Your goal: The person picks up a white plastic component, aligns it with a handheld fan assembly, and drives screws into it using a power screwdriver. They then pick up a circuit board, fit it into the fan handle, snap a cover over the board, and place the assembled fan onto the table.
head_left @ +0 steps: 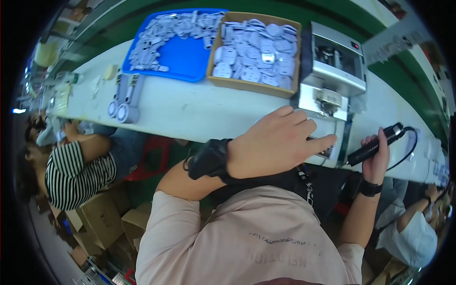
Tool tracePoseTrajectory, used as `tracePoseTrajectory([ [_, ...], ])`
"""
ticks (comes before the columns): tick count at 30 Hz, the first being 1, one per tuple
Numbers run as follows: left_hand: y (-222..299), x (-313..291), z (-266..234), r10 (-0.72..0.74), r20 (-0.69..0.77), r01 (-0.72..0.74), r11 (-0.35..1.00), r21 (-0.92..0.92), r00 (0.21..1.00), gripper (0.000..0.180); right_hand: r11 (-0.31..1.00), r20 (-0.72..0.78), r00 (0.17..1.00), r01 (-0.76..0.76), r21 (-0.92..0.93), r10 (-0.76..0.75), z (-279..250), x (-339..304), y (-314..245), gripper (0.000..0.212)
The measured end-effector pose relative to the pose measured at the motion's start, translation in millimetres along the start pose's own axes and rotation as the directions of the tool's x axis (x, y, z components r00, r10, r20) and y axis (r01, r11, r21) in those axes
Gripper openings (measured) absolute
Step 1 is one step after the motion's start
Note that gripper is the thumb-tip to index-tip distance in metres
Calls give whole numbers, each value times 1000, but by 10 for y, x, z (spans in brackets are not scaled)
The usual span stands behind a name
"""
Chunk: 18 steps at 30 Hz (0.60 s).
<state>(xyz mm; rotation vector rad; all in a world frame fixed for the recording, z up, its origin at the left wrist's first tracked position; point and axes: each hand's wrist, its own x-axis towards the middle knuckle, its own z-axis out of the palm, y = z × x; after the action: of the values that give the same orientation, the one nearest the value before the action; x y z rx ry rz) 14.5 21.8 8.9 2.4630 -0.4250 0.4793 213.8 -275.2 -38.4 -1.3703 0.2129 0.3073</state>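
Note:
My right hand (377,160) is wrapped round a black electric screwdriver (375,145), tilted with its tip down to the left and a cable running from its upper end. Over the front edge of the bench reaches my left hand (280,141), its back toward me, fingers curled and the index finger bent out to the right. What lies under its fingertips is hidden. Just beyond that finger a small dark-and-silver piece (326,152) shows on the bench, partly covered. A silver machine with a clear window (336,59), resembling a screw feeder, stands behind both hands.
A cardboard box (249,87) of white rounded plastic shells stands beside a blue tray (183,59) of small grey-white parts. Two white long-handled pieces with round ends (128,112) lie on the bench (175,107). Other people sit at left (80,168) and right (409,240).

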Motion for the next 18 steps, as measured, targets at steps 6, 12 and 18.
tracePoseTrajectory([
  [6,-102,-134,150,-117,289,35,962,272,950,46,891,67,980,197,-409,-186,-114,175,273,40],
  [12,-632,-453,-540,-31,-143,62,975,216,989,22,529,116,933,292,-797,-339,-283,318,298,73],
  [18,-1811,-1335,-1684,-579,-146,473,467,748,802,24,318,120,879,291,-902,-462,-405,268,286,79],
])
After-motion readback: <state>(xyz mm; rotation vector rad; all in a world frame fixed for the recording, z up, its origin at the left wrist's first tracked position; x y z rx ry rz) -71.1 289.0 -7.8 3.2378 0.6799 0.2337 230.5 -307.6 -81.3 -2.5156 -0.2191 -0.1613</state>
